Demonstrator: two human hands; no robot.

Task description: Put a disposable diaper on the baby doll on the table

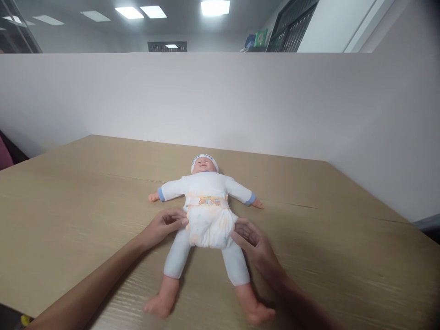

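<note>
A baby doll lies on its back, head away from me, arms and legs spread. It wears a white outfit with blue cuffs and a white printed cap. Around its hips is a white diaper, with a patterned waistband fastened across the front. My left hand pinches the diaper's edge at the left hip, thumb and fingertips together. At the opposite hip, my right hand has curled fingers and thumb on the diaper's other edge; the exact fingertip contact is partly hidden.
The doll rests on a wide wood-coloured table. Behind the table stands a white partition wall, which continues along the right side. A small yellow object shows below the table edge at the lower left.
</note>
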